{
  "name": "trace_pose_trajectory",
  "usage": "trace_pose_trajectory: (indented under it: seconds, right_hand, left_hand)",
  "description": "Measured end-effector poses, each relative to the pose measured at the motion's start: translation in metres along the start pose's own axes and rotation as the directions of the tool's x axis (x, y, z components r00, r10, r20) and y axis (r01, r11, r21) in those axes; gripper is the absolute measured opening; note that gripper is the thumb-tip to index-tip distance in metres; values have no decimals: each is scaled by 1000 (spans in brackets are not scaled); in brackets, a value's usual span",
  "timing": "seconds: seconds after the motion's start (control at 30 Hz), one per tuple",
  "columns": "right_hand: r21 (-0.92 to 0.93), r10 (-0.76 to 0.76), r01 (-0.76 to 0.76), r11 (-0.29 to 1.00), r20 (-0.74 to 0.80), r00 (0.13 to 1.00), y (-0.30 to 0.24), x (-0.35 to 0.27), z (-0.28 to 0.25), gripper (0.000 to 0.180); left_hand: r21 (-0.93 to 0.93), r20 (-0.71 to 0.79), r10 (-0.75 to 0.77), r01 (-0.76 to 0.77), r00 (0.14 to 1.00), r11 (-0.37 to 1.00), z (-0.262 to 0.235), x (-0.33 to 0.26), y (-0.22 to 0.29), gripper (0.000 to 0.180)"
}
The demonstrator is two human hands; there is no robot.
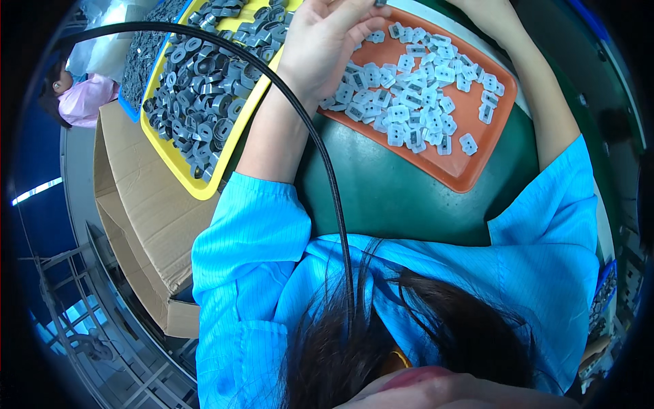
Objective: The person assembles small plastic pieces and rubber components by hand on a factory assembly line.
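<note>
1. Basically, left hand (pixel 320 41) is up at the top edge of the view, over the near-left side of the orange tray (pixel 452 165). Fingers are drawn in narrow, apparently pinching a small dark piece (pixel 380 3) at the tips. Frame edge cuts it, so its exact shape and grip can't be told.
2. Fingertip hold probably suits a part that small: more of it stays exposed than in a full fist.
3. Right hand (pixel 482 11) is on the far-right side, beyond the tray. Only the wrist and back of the hand show; fingers out of frame, so can't tell if they're spread, closed or holding anything.
4. White translucent parts (pixel 415 99) lie loose in the orange tray, mostly toward its left and middle, with a few strays near the right rim. Tray sits on the green tabletop (pixel 409 215) between the forearms, likely for short reach.
5. Yellow tray (pixel 202 193) is left of the left forearm, heaped with grey ring-like parts (pixel 197 112). Raised rims presumably stop spill; separate trays presumably stop mixing.
6. Blue tray (pixel 128 106) with finer dark pieces (pixel 146 58) is further left. Open carton (pixel 153 211) sits below the yellow tray in view; whether it supports it, can't tell.
7. Black cable (pixel 332 170) arcs across the view, in front of the left forearm.
</note>
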State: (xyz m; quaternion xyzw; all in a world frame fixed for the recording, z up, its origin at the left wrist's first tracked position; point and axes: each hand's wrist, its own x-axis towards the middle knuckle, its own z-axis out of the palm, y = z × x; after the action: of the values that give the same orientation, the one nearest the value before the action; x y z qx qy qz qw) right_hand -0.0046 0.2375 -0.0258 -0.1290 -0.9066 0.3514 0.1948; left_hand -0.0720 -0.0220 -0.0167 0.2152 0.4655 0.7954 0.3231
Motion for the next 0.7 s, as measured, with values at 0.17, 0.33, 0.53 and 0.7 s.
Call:
trace_pose_trajectory:
  seconds: [0.17, 0.33, 0.53, 0.7]
  right_hand:
    - [-207, -353, 340, 917, -26, 935, -43, -17, 2, 16]
    - [-238, -549, 638, 732, 349, 759, -98, -67, -4, 16]
    - [-117, -427, 525, 843, 446, 786, -96, -63, 1, 14]
    - [459, -94, -110, 882, 400, 912, -86, -40, -11, 16]
  left_hand:
    - [-27, -44, -9, 8, 999, 1000, -14, -4, 3, 40]
    - [19, -31, 3, -3, 1000, 1000, -14, -2, 0, 39]
    - [66, 20, -16, 15, 1000, 998, -6, -6, 9, 49]
    - [197, -19, -83, 85, 996, 977, 8, -10, 8, 55]
